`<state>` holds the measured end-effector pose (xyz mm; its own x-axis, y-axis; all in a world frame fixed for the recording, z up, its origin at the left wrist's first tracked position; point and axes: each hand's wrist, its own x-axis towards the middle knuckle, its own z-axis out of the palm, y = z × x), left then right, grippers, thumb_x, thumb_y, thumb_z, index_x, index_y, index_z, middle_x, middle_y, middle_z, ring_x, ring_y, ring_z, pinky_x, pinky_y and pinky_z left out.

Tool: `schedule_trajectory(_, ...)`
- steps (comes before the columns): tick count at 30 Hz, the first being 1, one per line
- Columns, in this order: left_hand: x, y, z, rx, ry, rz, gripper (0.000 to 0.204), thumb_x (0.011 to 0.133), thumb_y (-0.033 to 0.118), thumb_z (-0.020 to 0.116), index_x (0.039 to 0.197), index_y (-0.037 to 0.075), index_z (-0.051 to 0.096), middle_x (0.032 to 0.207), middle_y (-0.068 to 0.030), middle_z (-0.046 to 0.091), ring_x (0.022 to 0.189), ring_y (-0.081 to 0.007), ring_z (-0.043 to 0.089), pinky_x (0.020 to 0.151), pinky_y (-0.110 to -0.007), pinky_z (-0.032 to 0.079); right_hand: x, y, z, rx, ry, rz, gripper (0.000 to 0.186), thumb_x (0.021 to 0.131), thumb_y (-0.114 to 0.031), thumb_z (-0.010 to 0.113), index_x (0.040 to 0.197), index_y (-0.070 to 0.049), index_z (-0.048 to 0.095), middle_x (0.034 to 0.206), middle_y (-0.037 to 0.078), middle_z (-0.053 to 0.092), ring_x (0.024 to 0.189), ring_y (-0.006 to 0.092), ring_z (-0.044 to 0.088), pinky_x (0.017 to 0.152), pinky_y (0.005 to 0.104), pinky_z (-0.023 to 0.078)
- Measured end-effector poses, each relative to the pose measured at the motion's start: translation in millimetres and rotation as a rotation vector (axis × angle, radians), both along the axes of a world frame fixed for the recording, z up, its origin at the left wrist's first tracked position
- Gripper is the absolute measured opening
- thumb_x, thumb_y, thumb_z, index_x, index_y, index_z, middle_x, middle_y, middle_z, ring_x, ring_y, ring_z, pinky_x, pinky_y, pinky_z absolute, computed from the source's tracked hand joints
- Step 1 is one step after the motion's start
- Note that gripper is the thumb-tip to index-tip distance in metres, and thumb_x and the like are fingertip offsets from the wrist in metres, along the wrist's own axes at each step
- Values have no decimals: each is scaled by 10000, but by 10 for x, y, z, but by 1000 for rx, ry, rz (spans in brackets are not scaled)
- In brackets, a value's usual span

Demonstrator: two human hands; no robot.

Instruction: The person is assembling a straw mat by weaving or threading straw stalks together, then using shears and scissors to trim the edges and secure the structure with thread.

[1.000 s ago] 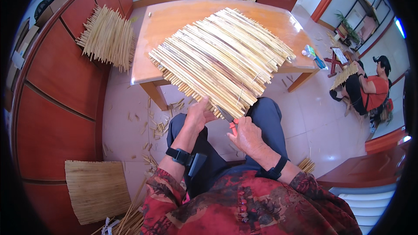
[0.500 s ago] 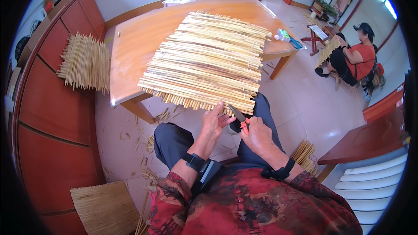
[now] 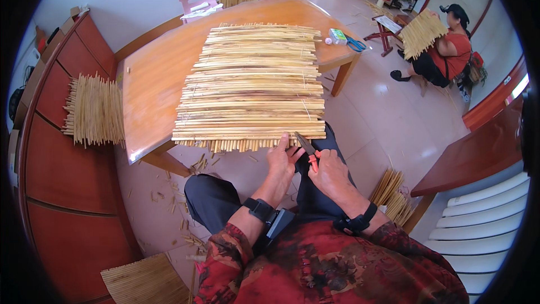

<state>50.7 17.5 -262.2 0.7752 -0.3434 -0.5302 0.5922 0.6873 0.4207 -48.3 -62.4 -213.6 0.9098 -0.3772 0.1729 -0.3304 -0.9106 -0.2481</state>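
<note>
From my remote seat I watch the left hand [image 3: 280, 160] press its fingers flat on the near edge of the reed mat [image 3: 253, 84], which lies on the wooden table [image 3: 152, 79] and overhangs it toward the seated person, its stalks running left to right. The right hand [image 3: 328, 173], just beside the left and clamped around orange-handled shears [image 3: 308, 149], points the blades up toward the ragged stalk ends hanging below that edge, so the mat lies directly ahead of both hands. Cut stubs litter the floor [image 3: 169, 191] beneath, and another person [image 3: 444, 50] sits across the room holding a similar mat.
</note>
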Motion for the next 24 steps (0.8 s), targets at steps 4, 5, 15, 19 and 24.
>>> schedule_trajectory(4,-30,-2,-2,11,-3,-17,272,789,181,628,958,20,489,848,-88,541,691,-233,575,609,-410,541,-20,12,-46,26,42,-61,315,688,-222,626,851,-4,467,817,173,525,696,343,586,599,435,482)
schedule_trajectory(5,-25,-8,-7,34,0,-17,279,786,180,630,966,16,493,846,-84,542,692,-231,578,601,-402,542,-18,1,-63,43,32,-65,315,689,-228,626,853,-7,472,811,172,539,691,341,590,604,431,483)
schedule_trajectory(15,-20,-49,147,64,-126,43,238,779,161,619,955,26,533,843,-79,572,722,-218,593,574,-358,535,-25,24,97,178,-132,-76,254,653,-211,642,774,-38,500,745,151,567,684,350,569,596,432,454)
schedule_trajectory(19,-26,-120,140,15,-150,117,266,769,130,626,964,-13,515,845,-100,574,667,-209,588,529,-324,545,-20,0,254,177,-105,-81,255,650,-208,640,759,-31,494,758,159,568,688,361,563,597,436,448)
schedule_trajectory(24,63,-196,288,-47,-290,80,301,796,133,598,1025,-30,492,875,-112,577,769,-224,594,594,-335,545,88,-143,637,195,-88,-82,251,646,-201,633,771,-18,514,773,175,577,734,367,560,620,437,439)
